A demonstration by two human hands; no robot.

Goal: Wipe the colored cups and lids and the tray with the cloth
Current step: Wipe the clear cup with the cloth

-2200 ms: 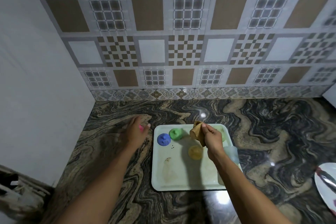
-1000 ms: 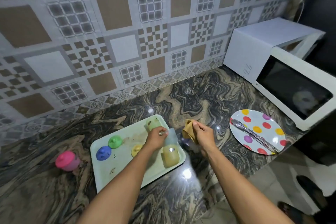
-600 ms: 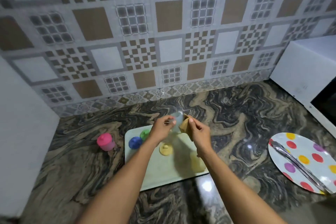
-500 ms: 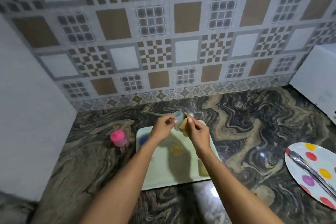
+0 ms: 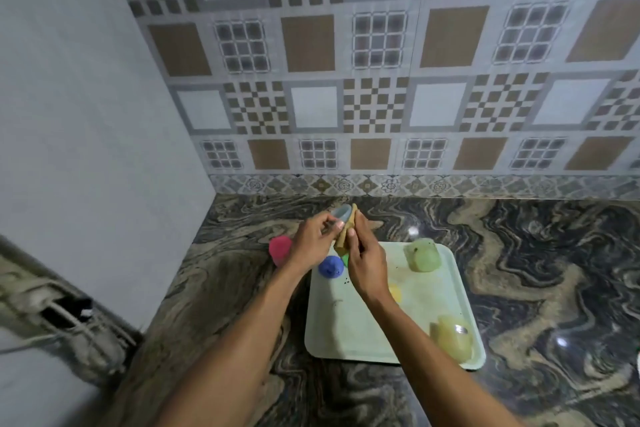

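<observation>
Fingers (image 5: pixel 337 226) of the left hand (image 5: pixel 311 241) are pinching a pale blue cup (image 5: pixel 341 211) above the tray's far left corner, while the right hand (image 5: pixel 365 258) is closing on the tan cloth (image 5: pixel 346 236) and pressing it to the cup. Wiping seems midway: a pink cup (image 5: pixel 280 250) is standing off the tray (image 5: pixel 349 326), left of it. Green cup (image 5: pixel 423 255), yellow cup (image 5: pixel 450 338), blue lid (image 5: pixel 330 266) and yellow lid (image 5: pixel 396 293) are sitting on the speckled tray, seemingly awaiting wiping; contents cannot be told.
</observation>
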